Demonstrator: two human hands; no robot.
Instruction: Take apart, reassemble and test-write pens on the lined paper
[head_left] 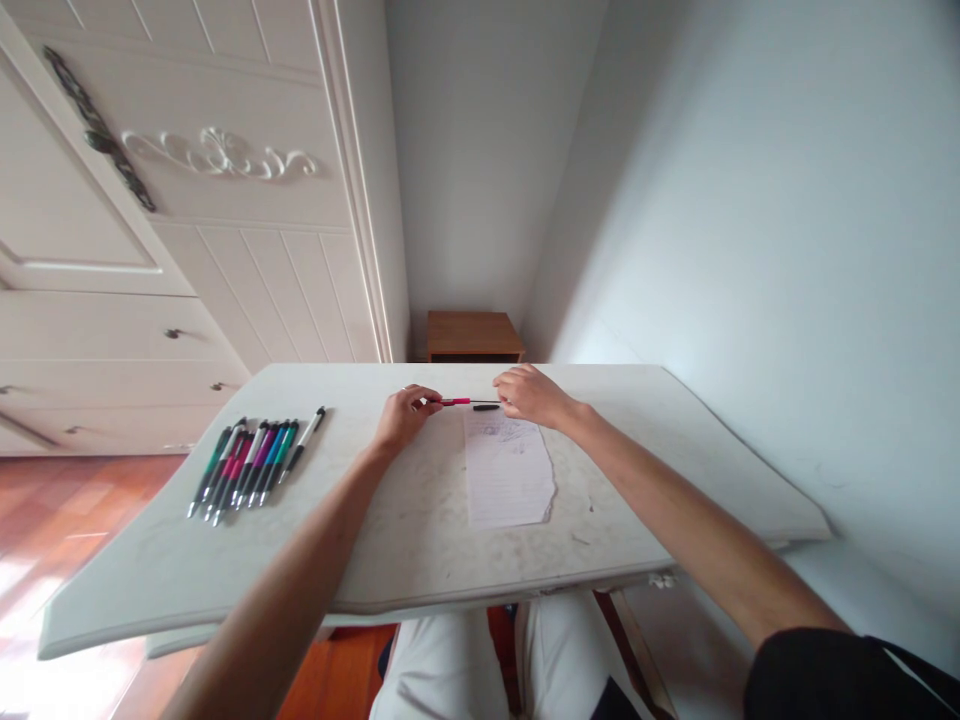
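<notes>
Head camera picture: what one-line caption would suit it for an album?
Two hands, left hand and right hand, hold a pink pen over lined paper, more pens alongside.

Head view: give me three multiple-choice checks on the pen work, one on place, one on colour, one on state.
1. Where does the row of assembled click pens lie?
A. at the table's left side
B. on the sheet of paper
C. on the floor

2. What colour is the pen piece between the two hands?
A. yellow
B. pink
C. white

3. How do the hands stand?
A. both flat on the table
B. both gripping parts of one pen
C. both in the lap

Answers: 1 A, the row of assembled click pens lies left of the lined sheet of paper. 2 B, the pink pen piece. 3 B, left hand and right hand pinch its ends above the white table.
</notes>
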